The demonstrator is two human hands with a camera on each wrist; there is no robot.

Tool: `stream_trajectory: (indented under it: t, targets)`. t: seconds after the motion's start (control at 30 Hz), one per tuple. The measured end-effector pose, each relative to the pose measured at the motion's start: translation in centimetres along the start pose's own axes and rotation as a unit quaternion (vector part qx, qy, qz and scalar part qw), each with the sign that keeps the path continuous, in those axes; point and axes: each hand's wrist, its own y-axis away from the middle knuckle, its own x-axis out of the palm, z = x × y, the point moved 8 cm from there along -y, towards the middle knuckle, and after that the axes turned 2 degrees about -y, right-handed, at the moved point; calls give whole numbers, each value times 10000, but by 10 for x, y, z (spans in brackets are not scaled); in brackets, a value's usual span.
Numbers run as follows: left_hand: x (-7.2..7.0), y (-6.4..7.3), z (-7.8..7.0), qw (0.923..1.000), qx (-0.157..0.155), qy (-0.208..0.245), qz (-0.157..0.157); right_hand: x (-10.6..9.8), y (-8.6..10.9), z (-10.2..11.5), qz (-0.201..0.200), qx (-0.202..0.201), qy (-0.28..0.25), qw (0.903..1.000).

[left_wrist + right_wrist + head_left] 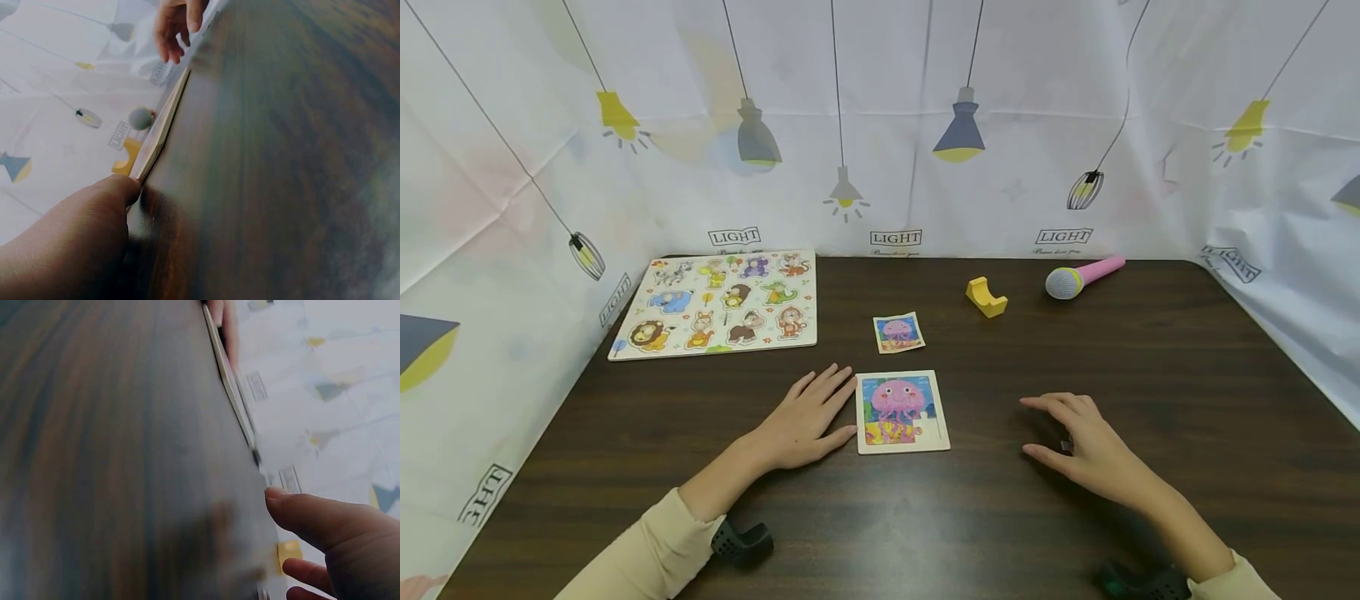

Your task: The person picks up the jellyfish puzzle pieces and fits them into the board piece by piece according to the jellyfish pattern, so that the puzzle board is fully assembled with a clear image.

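Observation:
A square jigsaw puzzle (897,408) with a pink jellyfish picture lies flat on the dark table in the head view. Its lower right corner shows bare board. My left hand (802,423) rests on the table, fingers spread, with fingertips and thumb at the puzzle's left edge. In the left wrist view, the thumb (103,203) meets the end of the thin board (165,125). To the right of the puzzle, my right hand (1086,446) is held with thumb and fingers apart. A small item (1066,447) shows between them, too small to tell.
A small jellyfish picture card (898,333) lies just behind the puzzle. At the back left is an animal puzzle board (715,304). A yellow curved block (987,298) and a pink toy microphone (1084,277) lie at the back right, before a white lamp-print cloth (880,125).

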Motion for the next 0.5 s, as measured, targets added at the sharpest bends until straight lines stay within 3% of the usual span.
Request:
stream_trajectory:
  t: [0.27,0.5]
  targets:
    - [-1,0,0,10000,-9,14,14,-15,24,-20,-51,320,5,9995]
    - [-1,1,-1,10000,-21,23,31,-21,37,-26,-240,336,122,9991]
